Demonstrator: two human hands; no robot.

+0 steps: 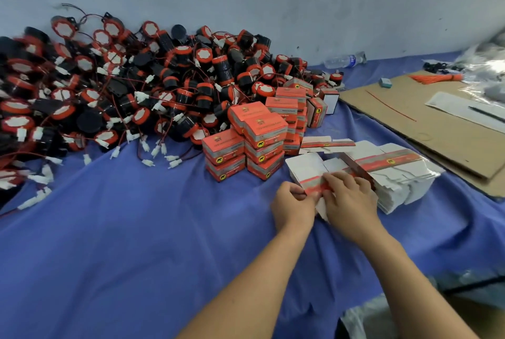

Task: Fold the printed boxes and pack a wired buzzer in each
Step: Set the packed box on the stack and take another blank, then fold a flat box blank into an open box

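1 flat box blank point(304, 172) before stack point(404, 180), long axis left-right | my left hand point(293, 203) grip pinches its left end | right hand point(347, 199) grip curls over its middle | buzzer pile point(109, 87) left, nearer left hand

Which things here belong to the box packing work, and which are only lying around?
Part of the job: the flat box held by the left hand and right hand, the stack of flat boxes, the folded boxes, the pile of buzzers.

Only lying about: the water bottle, the cardboard sheet, the orange ties, the plastic bags.
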